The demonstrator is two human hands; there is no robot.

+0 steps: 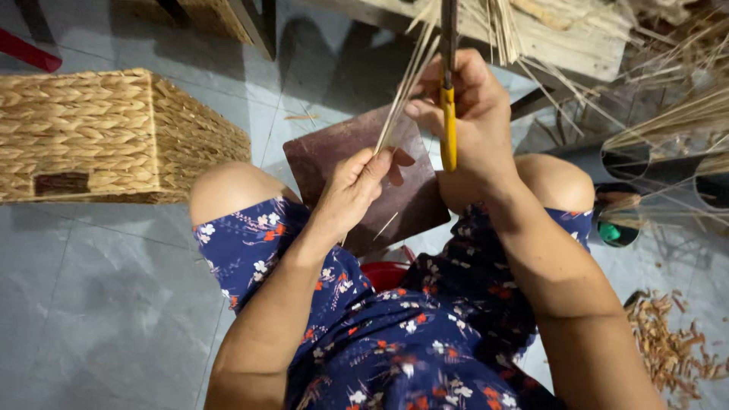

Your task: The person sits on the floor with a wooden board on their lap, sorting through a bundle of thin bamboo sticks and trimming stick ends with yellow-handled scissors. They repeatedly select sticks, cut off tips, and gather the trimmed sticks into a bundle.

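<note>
My right hand [472,114] is closed around a tool with a yellow handle [449,125], its dark blade pointing up and away from me. My left hand [355,186] pinches the lower end of a few thin pale straw strips [402,91] that run up toward the blade. Both hands are raised in front of my knees, close together. Below them a dark brown board [334,152] lies on the floor between my legs. I am seated, in a blue flowered garment [395,334].
A woven rectangular basket [106,137] stands on the grey tile floor at the left. A wooden bench piece with loose straw [577,38] is at the top right. Dark tubes [630,159] and brown shavings [672,349] lie at the right. A red object [383,273] sits under me.
</note>
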